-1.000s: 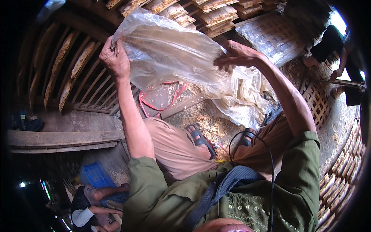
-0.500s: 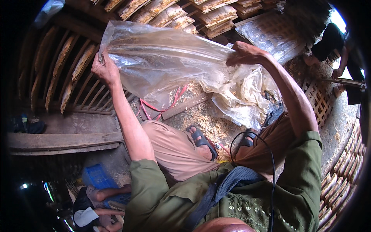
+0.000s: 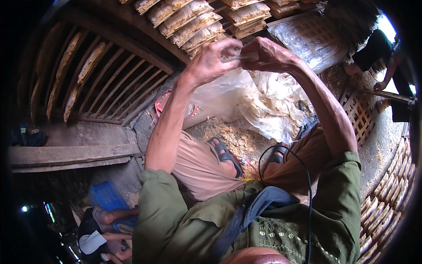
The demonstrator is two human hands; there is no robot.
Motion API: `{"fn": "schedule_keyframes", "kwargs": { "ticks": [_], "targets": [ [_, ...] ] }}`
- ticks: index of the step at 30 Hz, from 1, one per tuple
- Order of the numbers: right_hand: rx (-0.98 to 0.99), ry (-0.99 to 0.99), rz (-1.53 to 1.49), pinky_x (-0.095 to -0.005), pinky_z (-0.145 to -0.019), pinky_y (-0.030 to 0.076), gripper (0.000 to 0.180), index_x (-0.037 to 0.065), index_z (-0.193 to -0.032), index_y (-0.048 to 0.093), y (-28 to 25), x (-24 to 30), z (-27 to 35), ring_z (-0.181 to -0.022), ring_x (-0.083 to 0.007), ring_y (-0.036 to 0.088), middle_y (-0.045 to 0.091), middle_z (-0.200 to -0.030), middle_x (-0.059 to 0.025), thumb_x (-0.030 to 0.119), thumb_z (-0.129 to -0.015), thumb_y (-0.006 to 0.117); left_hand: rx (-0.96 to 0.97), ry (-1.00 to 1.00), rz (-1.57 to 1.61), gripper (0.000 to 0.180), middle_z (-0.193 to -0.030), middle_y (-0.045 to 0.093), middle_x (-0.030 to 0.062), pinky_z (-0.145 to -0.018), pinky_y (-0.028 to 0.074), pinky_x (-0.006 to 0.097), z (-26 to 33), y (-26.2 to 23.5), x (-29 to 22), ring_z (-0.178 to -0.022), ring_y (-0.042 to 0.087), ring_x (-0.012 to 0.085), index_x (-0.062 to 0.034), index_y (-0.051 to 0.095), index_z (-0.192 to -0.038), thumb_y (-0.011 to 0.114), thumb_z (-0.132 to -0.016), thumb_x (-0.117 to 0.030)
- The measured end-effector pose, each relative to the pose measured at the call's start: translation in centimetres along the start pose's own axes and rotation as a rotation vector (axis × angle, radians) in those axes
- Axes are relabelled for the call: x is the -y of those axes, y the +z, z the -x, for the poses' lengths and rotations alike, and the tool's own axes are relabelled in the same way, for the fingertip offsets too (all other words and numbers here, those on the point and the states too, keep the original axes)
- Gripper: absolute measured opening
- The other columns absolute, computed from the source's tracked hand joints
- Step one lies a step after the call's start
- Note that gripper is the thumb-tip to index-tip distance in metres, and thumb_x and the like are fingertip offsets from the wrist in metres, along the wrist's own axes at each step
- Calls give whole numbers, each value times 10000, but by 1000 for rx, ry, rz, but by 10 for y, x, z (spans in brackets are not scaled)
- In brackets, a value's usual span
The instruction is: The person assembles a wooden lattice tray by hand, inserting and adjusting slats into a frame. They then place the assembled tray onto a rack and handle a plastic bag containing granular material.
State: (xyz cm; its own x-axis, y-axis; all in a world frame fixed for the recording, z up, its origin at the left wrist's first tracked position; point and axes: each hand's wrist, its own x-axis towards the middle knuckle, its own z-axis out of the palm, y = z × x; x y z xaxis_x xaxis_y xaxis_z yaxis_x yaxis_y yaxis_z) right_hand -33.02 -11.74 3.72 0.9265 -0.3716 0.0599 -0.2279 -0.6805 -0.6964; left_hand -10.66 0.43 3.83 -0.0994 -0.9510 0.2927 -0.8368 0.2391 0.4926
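My right hand is closed on a gathered part of the clear plastic sheet. My left hand is beside it at nearly the same height, slightly blurred, its bent fingers and thumb apart with a gap between them and their tips close to my right hand. The sheet hangs below both hands, blurred on its left side. On the right its crumpled, yellowish folds lie bunched in front of my right knee.
Slatted racks stand at left, and trays of pale, crumbly slabs at the top. Crumbs litter the floor between my sandals. A woven bamboo panel is at right. A dark cable crosses my front. Other people are at lower left and far right.
My left hand has moved right, from the sheet's far left end to beside my right hand. The stretched sheet has drawn in and now hangs gathered. My right hand has shifted slightly left.
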Motion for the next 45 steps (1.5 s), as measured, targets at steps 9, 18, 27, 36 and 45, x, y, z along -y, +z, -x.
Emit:
{"fn": "schedule_keyframes", "kwargs": {
  "ticks": [9,18,27,36,45],
  "targets": [
    [-288,327,-74,-362,-1055,514,827,38,-1429,686,-33,-20,14,-1193,-228,642,657,-1303,-101,507,-812,974,-66,-53,272,156,-906,777,-21,-797,607,275,9,-15,15,-847,734,77,-94,770,-1149,790,-1062,-222],
    [-202,173,-203,-373,-890,556,650,38,-1296,734,-13,-18,5,-962,-184,710,782,-1073,-88,492,-877,938,-258,-22,440,258,-840,771,53,-548,601,294,-17,6,-16,-703,764,148,-50,692,-1081,733,-1097,-305],
    [-99,158,118,-363,-862,593,612,16,-1283,771,-33,-17,29,-1007,-185,758,824,-1045,-98,488,-917,902,-688,146,118,293,-715,624,116,-597,492,391,-17,-18,29,-611,562,206,-59,636,-1034,793,-1062,-306],
    [26,98,-155,-301,-712,594,490,32,-1090,834,-15,-10,-9,-762,-114,745,797,-868,-37,499,-944,866,-655,85,162,258,-847,768,107,-711,570,368,15,-56,32,-742,703,167,-38,685,-1143,749,-1098,-284],
    [-216,23,-89,-430,-915,625,790,49,-1352,768,1,-36,-11,-1014,-260,771,814,-1106,-151,549,-769,952,-675,49,267,240,-984,746,2,-852,518,275,8,-52,27,-899,632,79,-18,695,-1120,689,-1142,-257]
  ]
}}
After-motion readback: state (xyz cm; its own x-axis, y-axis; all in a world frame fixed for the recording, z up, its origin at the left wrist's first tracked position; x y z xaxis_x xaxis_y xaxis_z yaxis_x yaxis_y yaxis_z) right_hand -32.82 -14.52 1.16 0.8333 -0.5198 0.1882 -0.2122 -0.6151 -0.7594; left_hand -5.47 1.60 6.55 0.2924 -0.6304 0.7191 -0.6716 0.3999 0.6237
